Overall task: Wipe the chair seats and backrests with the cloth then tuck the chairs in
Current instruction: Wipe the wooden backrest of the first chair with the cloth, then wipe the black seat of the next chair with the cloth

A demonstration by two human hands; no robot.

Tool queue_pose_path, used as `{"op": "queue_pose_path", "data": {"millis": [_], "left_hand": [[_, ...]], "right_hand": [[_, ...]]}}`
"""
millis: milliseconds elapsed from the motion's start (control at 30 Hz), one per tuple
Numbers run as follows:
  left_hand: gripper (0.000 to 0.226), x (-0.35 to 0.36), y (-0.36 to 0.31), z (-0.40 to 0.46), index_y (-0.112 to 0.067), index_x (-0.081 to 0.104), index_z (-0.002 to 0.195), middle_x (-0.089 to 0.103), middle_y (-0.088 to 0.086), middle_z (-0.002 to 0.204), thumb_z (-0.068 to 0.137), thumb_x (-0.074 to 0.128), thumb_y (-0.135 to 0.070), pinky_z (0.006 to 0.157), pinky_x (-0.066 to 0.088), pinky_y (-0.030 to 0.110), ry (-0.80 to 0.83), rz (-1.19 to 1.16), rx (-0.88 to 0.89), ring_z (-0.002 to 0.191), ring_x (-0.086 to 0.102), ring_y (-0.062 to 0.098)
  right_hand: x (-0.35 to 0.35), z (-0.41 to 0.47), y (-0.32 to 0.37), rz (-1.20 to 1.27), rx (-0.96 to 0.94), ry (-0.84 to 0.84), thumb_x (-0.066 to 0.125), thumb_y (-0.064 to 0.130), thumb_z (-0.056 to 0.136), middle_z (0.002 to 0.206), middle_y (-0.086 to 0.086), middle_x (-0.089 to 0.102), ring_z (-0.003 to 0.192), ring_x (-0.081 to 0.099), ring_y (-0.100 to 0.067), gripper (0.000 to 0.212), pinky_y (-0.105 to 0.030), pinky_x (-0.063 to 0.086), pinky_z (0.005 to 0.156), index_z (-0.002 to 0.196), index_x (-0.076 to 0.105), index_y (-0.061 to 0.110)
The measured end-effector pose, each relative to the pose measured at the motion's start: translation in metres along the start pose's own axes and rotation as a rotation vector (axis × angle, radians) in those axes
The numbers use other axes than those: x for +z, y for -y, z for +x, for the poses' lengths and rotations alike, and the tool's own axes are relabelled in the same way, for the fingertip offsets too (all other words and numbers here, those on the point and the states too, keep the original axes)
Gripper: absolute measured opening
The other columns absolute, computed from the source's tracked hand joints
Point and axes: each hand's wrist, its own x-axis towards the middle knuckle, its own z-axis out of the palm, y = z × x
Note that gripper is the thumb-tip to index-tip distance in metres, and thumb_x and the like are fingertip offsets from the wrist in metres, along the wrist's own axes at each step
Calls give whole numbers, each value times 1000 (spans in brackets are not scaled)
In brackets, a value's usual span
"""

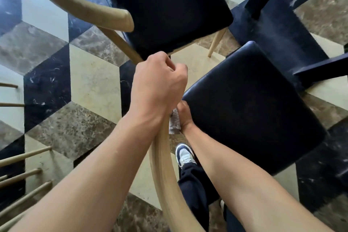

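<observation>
I look straight down at two chairs with dark cushioned seats and pale curved wooden backrests. The near chair's seat (252, 107) is at the right; its backrest rail (163, 171) arcs up the middle. My left hand (158, 84) grips the upper end of that rail, fingers curled round it. Lower down, by the seat's back edge, my right hand (183, 114) holds a small greyish cloth (174, 121) pressed against the wood, largely hidden behind my left wrist. The second chair's seat (169, 7) lies beyond, with its own backrest rail (79, 3) at the upper left.
A dark table leg and base (273, 19) stand at the upper right. Wooden spindles of another chair (24, 173) poke in at the lower left. My sneaker (185, 154) and dark trouser leg are under the rail. The floor is patterned marble tile (90, 84).
</observation>
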Motion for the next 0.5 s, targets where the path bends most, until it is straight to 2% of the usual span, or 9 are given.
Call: {"op": "queue_pose_path", "data": {"millis": [67,133,233,300,367,433,500], "left_hand": [[21,-1,1,0,-17,59,68,61,-4,58,84,55,-30,49,37,26,-3,-19,-37,56,58,13],[23,-3,-2,-2,-19,57,67,61,-5,58,86,54,-31,48,34,23,2,-36,-64,55,56,9],[24,-4,-2,-2,-20,57,68,59,-8,61,88,55,-33,50,30,17,-3,-43,-88,58,53,6],[26,-6,-4,-3,-20,57,68,58,-9,64,89,54,-34,52,30,17,3,-13,-80,60,53,5],[26,-6,-6,-3,-21,56,67,57,-9,65,89,53,-35,55,33,21,-3,26,-68,62,52,8],[26,-5,-5,0,-21,56,69,58,-8,67,88,53,-38,62,40,30,-14,56,-67,66,54,13],[29,-4,-6,0,-21,56,71,59,-6,70,88,52,-43,68,45,36,-9,79,-74,71,57,19]], "right_hand": [[3,-11,10,33,-28,13,46,36,86,61,14,61,67,53,-11,37,-48,45,83,56,65,26],[4,-36,26,73,-99,78,47,27,94,54,13,59,64,50,-12,47,-45,43,77,51,66,28],[8,-74,50,123,-149,227,50,36,91,57,13,61,59,56,-4,37,-26,50,61,57,65,31],[12,-88,53,212,-185,264,51,41,87,61,11,63,62,60,-5,27,-23,51,60,68,65,30],[14,-91,54,277,-207,243,52,44,85,66,11,64,69,59,-9,23,-30,50,67,75,67,28],[19,-85,51,277,-231,195,51,43,86,70,13,66,76,58,-14,23,-42,46,76,79,70,33],[19,-72,46,279,-190,153,51,42,86,75,7,67,82,59,-24,24,-55,45,81,84,72,31]]}}
